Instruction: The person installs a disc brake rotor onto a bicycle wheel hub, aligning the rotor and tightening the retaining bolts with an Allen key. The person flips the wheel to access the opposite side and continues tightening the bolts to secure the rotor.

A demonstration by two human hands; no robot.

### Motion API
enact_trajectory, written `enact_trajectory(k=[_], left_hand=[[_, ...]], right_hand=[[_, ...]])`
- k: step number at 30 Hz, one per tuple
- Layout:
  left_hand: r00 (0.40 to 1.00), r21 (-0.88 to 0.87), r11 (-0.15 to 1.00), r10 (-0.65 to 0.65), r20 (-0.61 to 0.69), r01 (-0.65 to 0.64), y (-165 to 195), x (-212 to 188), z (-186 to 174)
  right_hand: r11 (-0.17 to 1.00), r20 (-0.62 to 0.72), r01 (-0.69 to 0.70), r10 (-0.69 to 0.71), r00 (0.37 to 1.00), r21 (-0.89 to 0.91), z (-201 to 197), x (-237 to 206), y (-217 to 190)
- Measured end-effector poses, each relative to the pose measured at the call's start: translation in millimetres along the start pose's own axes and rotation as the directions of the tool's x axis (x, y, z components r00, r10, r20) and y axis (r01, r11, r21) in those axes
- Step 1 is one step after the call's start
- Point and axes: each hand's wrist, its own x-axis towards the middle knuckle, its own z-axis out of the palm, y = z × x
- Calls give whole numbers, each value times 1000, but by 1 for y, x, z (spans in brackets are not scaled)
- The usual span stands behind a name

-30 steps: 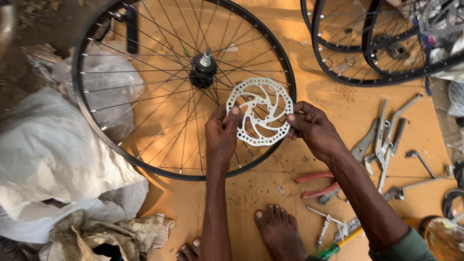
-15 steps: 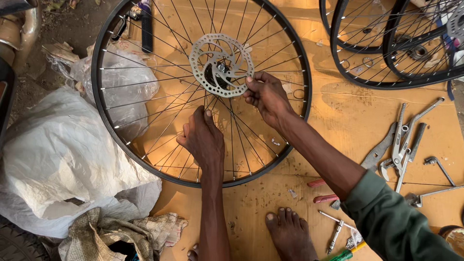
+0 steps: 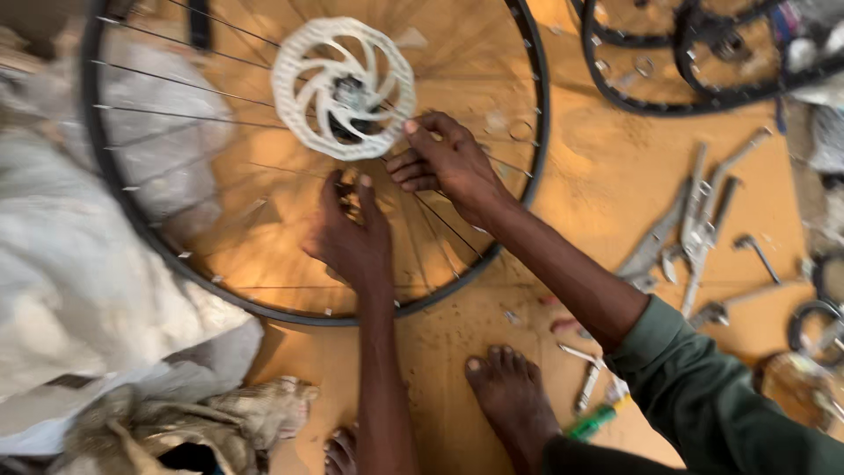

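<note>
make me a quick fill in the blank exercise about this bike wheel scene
1. The white brake disc sits over the wheel's ____.
2. The right hand touches the disc's ____.
3. The left hand rests on the ____ of the wheel.
4. The foot below the wheel is ____.

Missing words: hub; edge; spokes; bare

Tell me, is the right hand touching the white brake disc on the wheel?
Touching. In the head view, the right hand has its fingertips against the lower right edge of the white brake disc, with no gap showing, though the picture is somewhat blurred.
</note>
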Motion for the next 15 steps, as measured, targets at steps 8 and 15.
enact_trajectory(k=[8,15], left_hand=[[996,58,995,85,17,-85,-20,-14,8],[986,42,986,161,44,-162,-24,-21,7]], right_hand=[[858,-301,248,-408,862,-450,-134,-131,83],[577,-554,-137,-648,523,-805,-300,-227,86]])
